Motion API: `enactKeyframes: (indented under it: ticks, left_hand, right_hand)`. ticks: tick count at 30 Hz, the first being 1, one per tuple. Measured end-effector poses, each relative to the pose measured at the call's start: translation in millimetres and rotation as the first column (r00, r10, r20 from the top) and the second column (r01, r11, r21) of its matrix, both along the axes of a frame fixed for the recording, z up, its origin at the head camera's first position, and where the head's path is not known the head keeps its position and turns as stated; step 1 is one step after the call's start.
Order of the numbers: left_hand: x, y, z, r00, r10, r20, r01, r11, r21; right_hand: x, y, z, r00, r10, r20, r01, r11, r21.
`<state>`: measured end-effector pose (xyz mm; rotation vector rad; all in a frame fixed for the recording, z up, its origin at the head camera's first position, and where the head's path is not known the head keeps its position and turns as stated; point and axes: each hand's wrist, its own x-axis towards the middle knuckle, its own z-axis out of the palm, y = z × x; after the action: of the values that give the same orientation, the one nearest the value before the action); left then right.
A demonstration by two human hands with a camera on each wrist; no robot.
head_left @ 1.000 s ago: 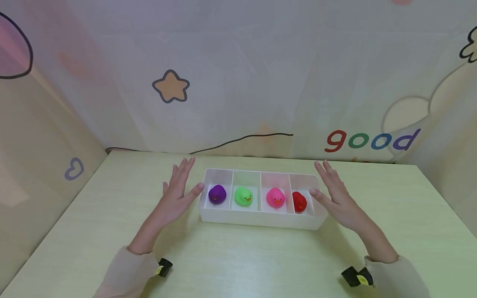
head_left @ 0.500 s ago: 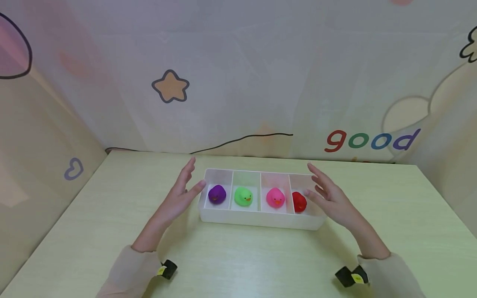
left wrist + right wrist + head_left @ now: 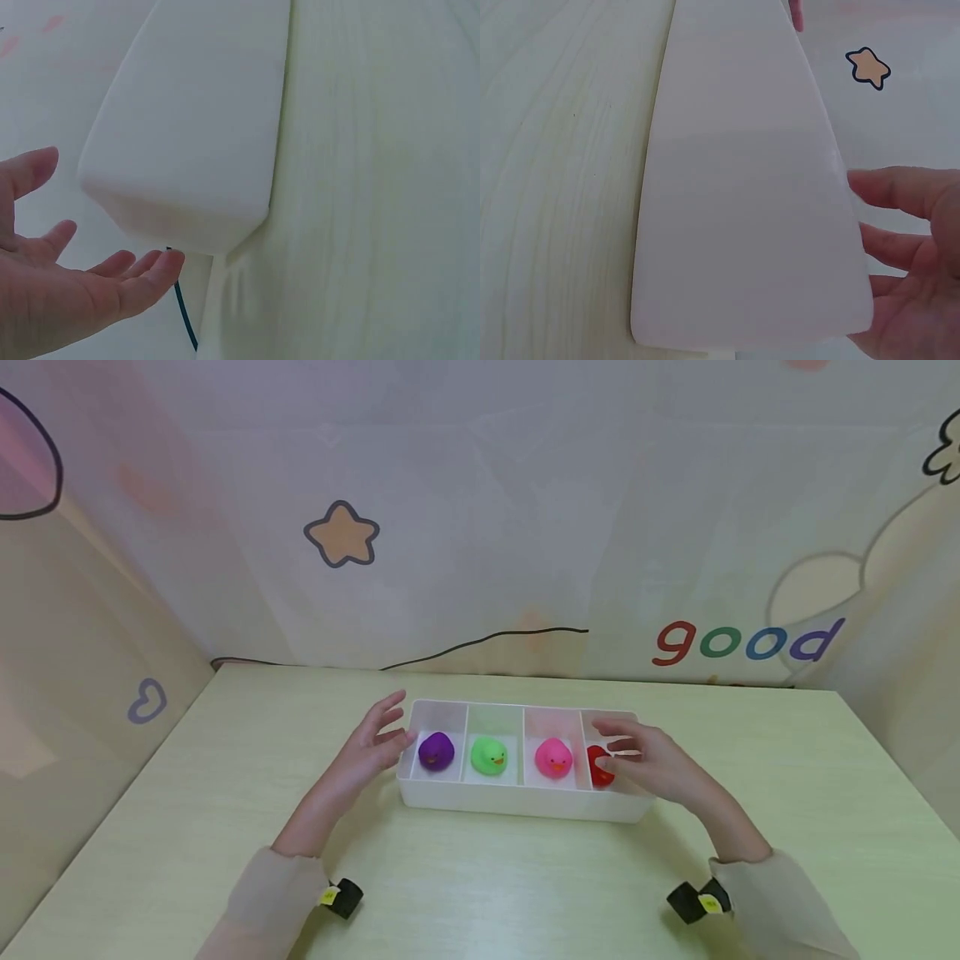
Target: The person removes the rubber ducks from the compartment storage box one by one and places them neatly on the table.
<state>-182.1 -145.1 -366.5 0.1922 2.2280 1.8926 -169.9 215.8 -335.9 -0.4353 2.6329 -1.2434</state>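
A white divided box rests on the table with one toy in each compartment. From left to right sit a purple toy duck, a green one, the green duck, a pink duck and a red toy. Beside the box's left end, my left hand has its fingers loosely bent and holds nothing. My right hand reaches over the right end, fingers relaxed above the last compartment, its thumb overlapping the red toy. Both wrist views show the box's outer wall beside loosely bent fingers.
A pale wood-grain table lies under everything. Behind it rises a printed backdrop with a star and the coloured word "good". Black wrist devices sit at both sleeves.
My right hand has moved left over the last compartment, its fingers bending from straight. My left hand has shifted slightly right, with fingers curling a little. The box and toys stay put.
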Motion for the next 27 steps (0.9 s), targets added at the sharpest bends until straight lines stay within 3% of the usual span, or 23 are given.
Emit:
enactKeyframes:
  ticks: [8, 13, 18, 22, 27]
  left_hand:
    - [-8.5, -3.9, -10.3, 0.995, -0.066, 0.077, 0.064, 0.997, 0.034]
    - [-10.5, -6.7, -11.2, 0.990, -0.107, 0.095, 0.105, 0.994, 0.025]
    - [-12.6, -9.4, -11.2, 0.985, -0.137, 0.103, 0.135, 0.990, 0.033]
    - [-13.2, -9.5, -10.5, 0.984, -0.149, 0.098, 0.147, 0.989, 0.029]
    - [-12.8, -10.3, -10.1, 0.984, -0.145, 0.103, 0.141, 0.989, 0.041]
  right_hand:
    - [-9.9, -8.1, -3.8, 1.000, 0.020, 0.021, -0.023, 0.984, 0.176]
    - [-11.5, -14.4, -5.1, 0.997, 0.067, -0.024, -0.056, 0.952, 0.302]
    - [-12.9, -20.6, -7.0, 0.995, 0.065, -0.070, -0.032, 0.916, 0.401]
    - [-13.5, -23.8, -9.3, 0.994, 0.039, -0.103, 0.011, 0.896, 0.444]
    - [-12.3, -25.2, -9.6, 0.992, 0.013, -0.129, 0.046, 0.896, 0.442]
